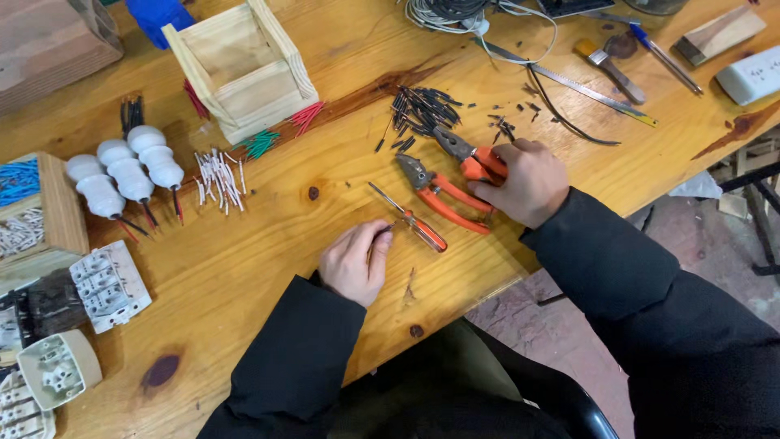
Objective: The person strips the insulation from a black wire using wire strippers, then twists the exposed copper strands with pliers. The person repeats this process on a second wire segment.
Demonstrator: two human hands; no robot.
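Near the table's (pixel 268 268) front edge, my left hand (pixel 355 262) pinches a short wire; my right (pixel 524 180) closes on orange pliers (pixel 471 162) (second pair beside). That screwdriver (pixel 406 218) could roll if nudged.

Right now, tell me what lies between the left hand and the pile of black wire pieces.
The screwdriver lies just beyond the left hand, then the orange-handled pliers. The black pieces lie past both.

orange-handled pliers (pixel 443 191), black wire pieces (pixel 422 110)
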